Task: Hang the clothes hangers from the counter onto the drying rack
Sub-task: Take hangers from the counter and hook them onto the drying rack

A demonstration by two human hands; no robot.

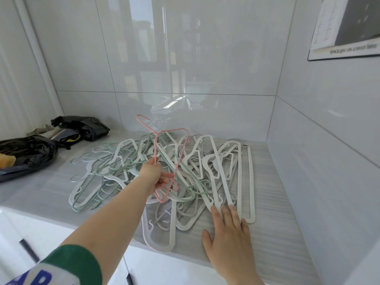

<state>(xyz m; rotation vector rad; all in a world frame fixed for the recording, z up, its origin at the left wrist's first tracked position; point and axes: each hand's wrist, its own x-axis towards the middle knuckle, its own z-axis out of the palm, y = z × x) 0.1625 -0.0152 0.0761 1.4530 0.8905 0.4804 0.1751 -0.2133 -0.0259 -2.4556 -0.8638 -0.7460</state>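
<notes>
where the pile lies: the pile of hangers (205, 161), white and pale green, is spread loosely on the grey counter (273, 202); all places below are given from this pile.
pink hanger: a thin pink hanger (155, 147) stands tilted above the middle of the pile, hook uppermost and pointing away from the person, lower end down among the pile's hangers.
left hand: the left hand (153, 173) is over the middle of the pile; fingers curled round the pink hanger's frame, grasping it.
right hand: the right hand (228, 231) lies palm down at the near right edge of the pile; fingers straight and spread, gripping nothing, tips on the ends of long white hangers.
sleeve: a green sleeve (78, 262) on the left arm, on the near left side of the pile.
bags: black plastic bags (26, 153) to the left of the pile, well apart from it.
wall: glossy tiled wall (185, 58) just behind the pile.
poster: a printed sheet (345, 27) on the side wall, high to the right of the pile; its text cannot be read.
</notes>
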